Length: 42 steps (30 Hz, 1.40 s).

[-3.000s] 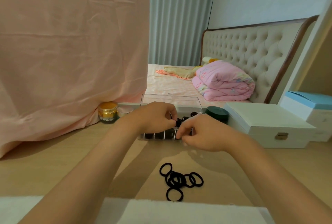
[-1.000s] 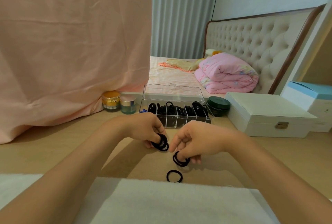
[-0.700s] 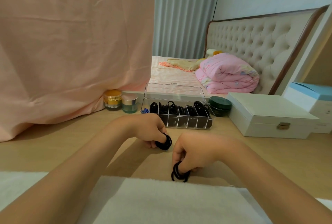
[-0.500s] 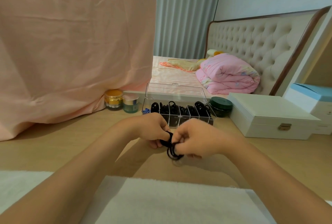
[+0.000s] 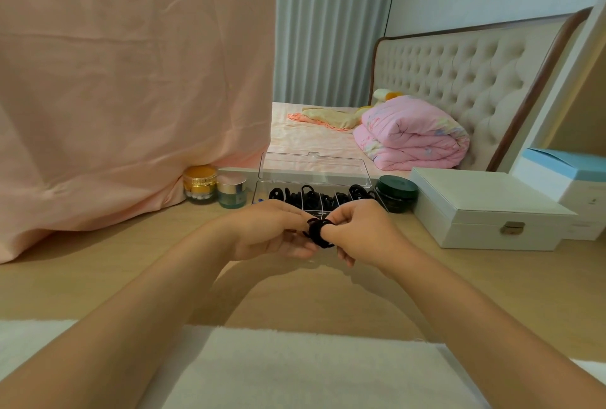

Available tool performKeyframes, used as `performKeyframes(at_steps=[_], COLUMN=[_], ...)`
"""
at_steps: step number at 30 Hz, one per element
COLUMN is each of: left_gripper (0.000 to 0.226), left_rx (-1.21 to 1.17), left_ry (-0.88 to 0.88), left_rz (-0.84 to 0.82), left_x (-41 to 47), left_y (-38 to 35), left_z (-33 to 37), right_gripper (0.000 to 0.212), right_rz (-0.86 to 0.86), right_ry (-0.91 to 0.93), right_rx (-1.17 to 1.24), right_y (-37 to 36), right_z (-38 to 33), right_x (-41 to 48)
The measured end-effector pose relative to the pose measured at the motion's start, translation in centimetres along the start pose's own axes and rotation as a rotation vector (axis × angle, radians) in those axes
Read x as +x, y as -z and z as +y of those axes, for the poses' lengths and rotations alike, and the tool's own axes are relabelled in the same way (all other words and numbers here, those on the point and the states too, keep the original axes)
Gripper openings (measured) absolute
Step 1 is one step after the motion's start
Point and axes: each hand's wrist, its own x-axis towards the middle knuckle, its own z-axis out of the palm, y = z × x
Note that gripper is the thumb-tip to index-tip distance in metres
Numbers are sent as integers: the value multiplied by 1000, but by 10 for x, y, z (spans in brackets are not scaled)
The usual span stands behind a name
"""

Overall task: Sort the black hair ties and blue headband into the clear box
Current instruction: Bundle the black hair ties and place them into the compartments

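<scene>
Grip first: both of your hands are closed on the same bundle of black hair ties (image 5: 319, 233), held up just above the counter (image 5: 98, 277) right in the middle of the view. Your right hand (image 5: 357, 231) has its fingers curled and the bundle looks looped round one of its digits, though I can't tell which one. Your left hand (image 5: 272, 231) comes in from the other side with its fingertips pinching the same bundle, so the two hands are touching each other there. How many ties are in the bundle is too bunched up to count. Just behind your knuckles sits the clear box (image 5: 329, 211), with its lid (image 5: 313, 167) flipped up and standing at the back. Its compartments are already holding loads of black ties (image 5: 308, 197). There's a tiny blue bit (image 5: 260, 201) at the left end of the box, too small to say what it is. To the left of the box are a gold jar (image 5: 200, 183) and a teal jar with a pink lid (image 5: 232, 193), side by side, tucked against the big peach cloth (image 5: 131, 80). A dark green round tin (image 5: 396, 193) sits right beside the box's right end, then a white latch box (image 5: 485, 208), and a blue-lidded carton (image 5: 570, 179) further right. A white towel (image 5: 295, 369) lies along the near edge under your forearms, and a bed with a folded pink quilt (image 5: 410, 136) is behind it all.
</scene>
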Motion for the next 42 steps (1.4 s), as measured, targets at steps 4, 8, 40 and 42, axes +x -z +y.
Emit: performKeyframes(at_steps=[4, 8, 40, 42], left_gripper=[32, 22, 22, 20], left_rx=[69, 121, 848, 937], left_ry=[-55, -127, -379, -383], left_rz=[-2, 104, 577, 612], left_x=[1, 6, 39, 39], left_y=[-3, 0, 71, 73], left_z=[-3, -8, 12, 12], right_gripper=[7, 6, 18, 21], right_rz=[60, 2, 32, -32], right_ry=[21, 14, 120, 123], right_rx=[-47, 62, -584, -703], right_y=[-1, 4, -28, -33], right_z=[2, -2, -52, -56], right_x=[3, 3, 119, 121])
